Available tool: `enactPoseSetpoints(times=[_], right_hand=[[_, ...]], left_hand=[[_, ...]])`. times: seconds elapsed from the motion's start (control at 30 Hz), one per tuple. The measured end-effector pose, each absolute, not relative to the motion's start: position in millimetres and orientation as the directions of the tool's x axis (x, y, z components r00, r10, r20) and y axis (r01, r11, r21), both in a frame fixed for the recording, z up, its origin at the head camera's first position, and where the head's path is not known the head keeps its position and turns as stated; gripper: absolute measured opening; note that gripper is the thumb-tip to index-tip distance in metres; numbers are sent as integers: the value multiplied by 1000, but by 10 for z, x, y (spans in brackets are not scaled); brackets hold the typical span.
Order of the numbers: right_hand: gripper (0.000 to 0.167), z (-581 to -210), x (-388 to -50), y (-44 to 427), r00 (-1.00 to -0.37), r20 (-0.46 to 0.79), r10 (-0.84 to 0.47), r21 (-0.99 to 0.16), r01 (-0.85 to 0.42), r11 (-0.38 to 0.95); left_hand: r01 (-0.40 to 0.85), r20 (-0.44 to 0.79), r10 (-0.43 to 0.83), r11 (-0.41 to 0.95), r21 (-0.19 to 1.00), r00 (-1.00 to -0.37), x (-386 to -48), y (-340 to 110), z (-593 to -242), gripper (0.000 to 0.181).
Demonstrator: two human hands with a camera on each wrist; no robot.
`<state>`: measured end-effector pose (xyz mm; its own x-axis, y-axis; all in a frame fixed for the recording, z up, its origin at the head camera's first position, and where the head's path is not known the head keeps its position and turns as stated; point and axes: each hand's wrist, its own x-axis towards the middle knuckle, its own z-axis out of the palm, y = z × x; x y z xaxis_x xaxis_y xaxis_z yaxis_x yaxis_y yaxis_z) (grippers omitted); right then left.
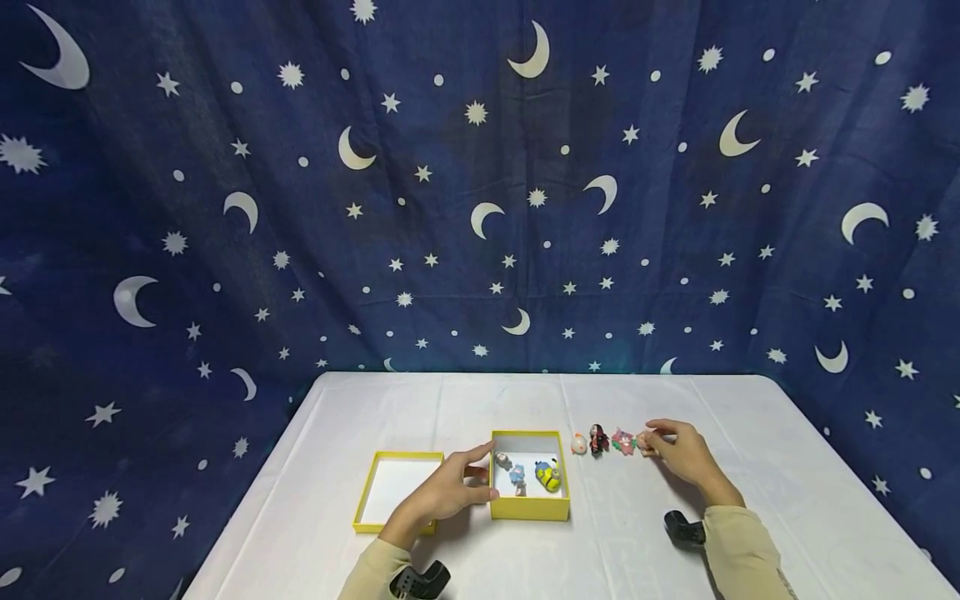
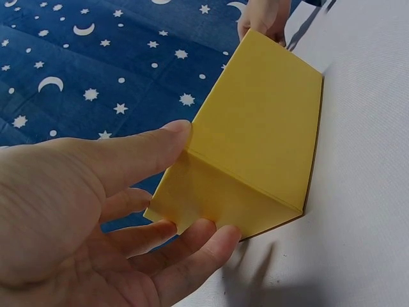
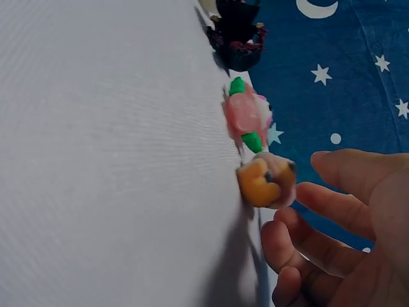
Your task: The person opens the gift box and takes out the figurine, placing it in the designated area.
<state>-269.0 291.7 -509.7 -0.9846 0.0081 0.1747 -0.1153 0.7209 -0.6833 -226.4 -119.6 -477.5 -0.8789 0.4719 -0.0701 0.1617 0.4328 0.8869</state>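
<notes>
My left hand (image 1: 447, 490) rests its fingertips and thumb along the left side of the yellow box (image 1: 529, 508); in the left wrist view, the hand (image 2: 108, 204) touches the box (image 2: 262, 121) with fingers spread. Inside are a yellow-and-blue figure (image 1: 548, 476), a light-blue figure (image 1: 517, 474) and small greyish ones (image 1: 503, 460). My right hand (image 1: 684, 454) is at the right end of a row of figurines. In the right wrist view, its parted fingers (image 3: 345, 224) are beside an orange-and-pinkish figurine (image 3: 265, 181); contact is unclear. A pink-and-green figurine (image 3: 246, 115) stands alongside.
A yellow-rimmed white lid (image 1: 362, 512) lies left of the box, partly behind the left forearm. The row also has a dark-and-red figurine (image 1: 597, 441) and a whitish-orange one (image 1: 578, 444). Behind the white table (image 1: 600, 550) hangs a blue curtain (image 1: 450, 208).
</notes>
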Motion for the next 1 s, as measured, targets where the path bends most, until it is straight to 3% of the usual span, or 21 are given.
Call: enactPoseSetpoints(times=[1.0], right_hand=[[35, -4773, -2600, 2593, -960, 272, -58, -678, -234, 697]], left_hand=[[163, -70, 468, 439, 883, -881, -2268, -1201, -4799, 77]])
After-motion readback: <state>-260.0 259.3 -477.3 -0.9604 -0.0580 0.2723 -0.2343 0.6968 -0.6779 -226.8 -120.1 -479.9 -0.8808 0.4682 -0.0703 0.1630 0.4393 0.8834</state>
